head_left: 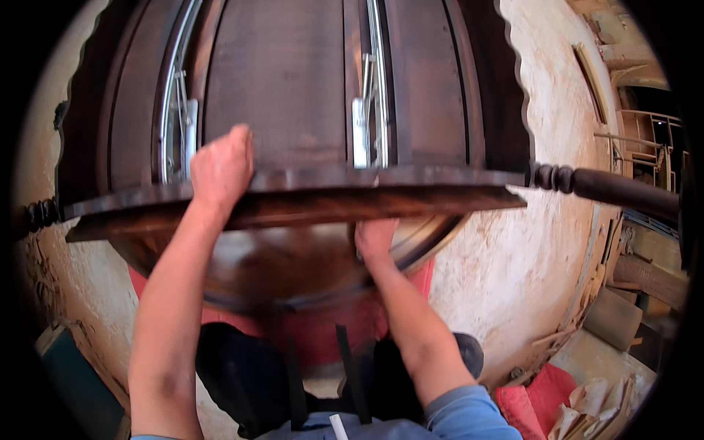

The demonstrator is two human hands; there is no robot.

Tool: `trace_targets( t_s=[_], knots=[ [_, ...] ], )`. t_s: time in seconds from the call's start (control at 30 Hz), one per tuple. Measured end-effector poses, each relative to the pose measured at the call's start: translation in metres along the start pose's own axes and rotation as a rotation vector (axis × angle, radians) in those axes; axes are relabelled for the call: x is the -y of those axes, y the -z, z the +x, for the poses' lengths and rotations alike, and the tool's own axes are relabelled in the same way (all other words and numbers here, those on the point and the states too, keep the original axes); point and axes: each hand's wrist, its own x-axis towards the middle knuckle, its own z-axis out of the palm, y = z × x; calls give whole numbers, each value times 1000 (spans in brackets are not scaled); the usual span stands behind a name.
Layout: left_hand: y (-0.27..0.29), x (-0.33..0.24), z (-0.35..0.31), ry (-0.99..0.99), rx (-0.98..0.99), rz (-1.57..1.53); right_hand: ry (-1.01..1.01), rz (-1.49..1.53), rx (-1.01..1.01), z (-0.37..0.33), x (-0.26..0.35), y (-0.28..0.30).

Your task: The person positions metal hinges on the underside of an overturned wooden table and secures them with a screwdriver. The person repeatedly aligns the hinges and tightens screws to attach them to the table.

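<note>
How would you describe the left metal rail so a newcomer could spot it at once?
Find the large dark wooden furniture piece in the upper middle. Running along it, just left of the curled left hand, is the silvery left rail. It slants and curves in this view, while the right rail, also silvery, looks nearly upright.

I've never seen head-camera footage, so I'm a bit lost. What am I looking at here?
There is no machine, just a person's two bare hands. The single picture comes from a wide fisheye camera on their head, looking down, so straight edges bend. In front is dark wooden furniture with two long metal fittings. The left hand is curled above its front edge; the right hand reaches below that edge. Whether either holds anything is hidden.
</note>
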Motion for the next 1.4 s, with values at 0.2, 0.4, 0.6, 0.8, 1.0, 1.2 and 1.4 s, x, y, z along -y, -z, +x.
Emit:
trace_targets(
  t_s=[0.2, 0.4, 0.6, 0.8, 1.0, 1.2, 1.4],
  knots=[
    [-4, 8, -1, 52, 66, 24, 376, 128, -354, 27, -12, 4],
    [-4, 0, 2, 87, 116, 62, 157, 62, -397, 43, -4, -1],
    [-9, 3, -1, 39, 34, 57, 69, -47, -135, 34, -13, -2],
    [-6, 0, 1, 100, 118, 70, 145, -21, -161, 33, -15, 2],
    [-6, 0, 2, 76, 88, 54, 84, 119, -110, 38, -15, 2],
    [-9, 3, -1, 38, 33, 45, 16, 19, 37, 34, -10, 7],
    [-4, 1, 0, 59, 39, 56, -22, 156, -140, 25, -10, -2]
  ],
)
